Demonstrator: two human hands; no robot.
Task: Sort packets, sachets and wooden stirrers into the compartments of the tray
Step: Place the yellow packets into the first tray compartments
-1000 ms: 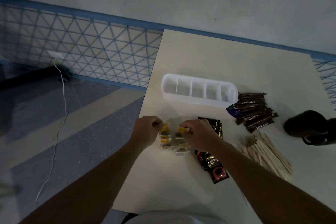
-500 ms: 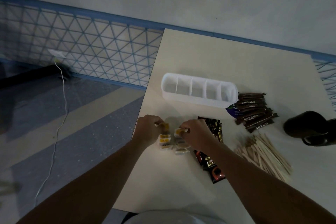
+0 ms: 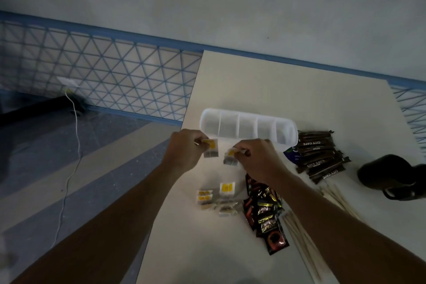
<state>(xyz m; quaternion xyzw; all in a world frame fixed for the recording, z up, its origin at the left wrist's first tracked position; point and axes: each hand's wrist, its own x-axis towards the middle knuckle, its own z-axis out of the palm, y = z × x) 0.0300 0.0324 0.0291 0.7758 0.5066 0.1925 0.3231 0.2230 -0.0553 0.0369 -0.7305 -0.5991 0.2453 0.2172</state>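
Pale cream tabletop (image 3: 276, 90) carries a long white plastic tray (image 3: 230, 139) with five compartments, and both hands hover just in front of its near wall. The left hand (image 3: 184, 152) pinches a yellow-labelled white sachet (image 3: 211, 148) by its top, and the right hand (image 3: 258, 159) pinches a second yellow-labelled sachet (image 3: 230, 157) the same way. Nearer the person lie a small heap of matching sachets (image 3: 216, 198), glossy black-and-red packets (image 3: 265, 210), brown stick sachets (image 3: 320, 157), pale wooden stirrers (image 3: 304, 242) and a black mug (image 3: 387, 173).
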